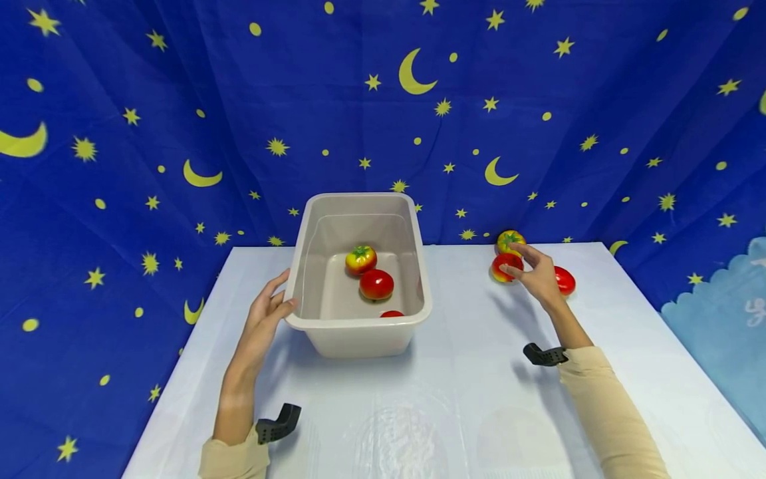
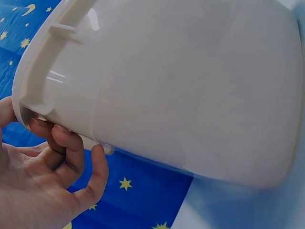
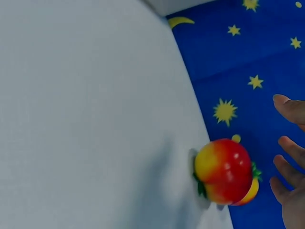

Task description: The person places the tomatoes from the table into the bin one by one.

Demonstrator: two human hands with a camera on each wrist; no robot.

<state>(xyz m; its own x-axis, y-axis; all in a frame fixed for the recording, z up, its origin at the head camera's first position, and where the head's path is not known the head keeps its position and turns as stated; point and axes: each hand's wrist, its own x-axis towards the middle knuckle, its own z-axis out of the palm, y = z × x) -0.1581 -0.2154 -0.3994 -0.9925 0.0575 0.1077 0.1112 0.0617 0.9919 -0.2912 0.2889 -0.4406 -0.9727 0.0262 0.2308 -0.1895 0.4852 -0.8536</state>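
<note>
My left hand (image 1: 263,319) holds the left rim of a light grey plastic bin (image 1: 359,340), thumb on the rim and fingertips under its lip in the left wrist view. Inside lie a red-yellow toy tomato (image 1: 361,260) with a green top, a red one (image 1: 377,285), and another (image 1: 391,313) partly hidden by the front rim. At the back right, my right hand (image 1: 541,276) hovers with parted fingers over a red toy tomato (image 1: 501,267). The right wrist view shows its fingers apart from that tomato (image 3: 224,167). Behind it sits a yellow-green-topped tomato (image 1: 510,238).
Another red toy tomato (image 1: 564,281) lies just right of the right hand. All stand on a white-covered table (image 1: 467,372). A blue curtain (image 1: 335,100) with yellow moons and stars hangs right behind the table's back edge and along its left side.
</note>
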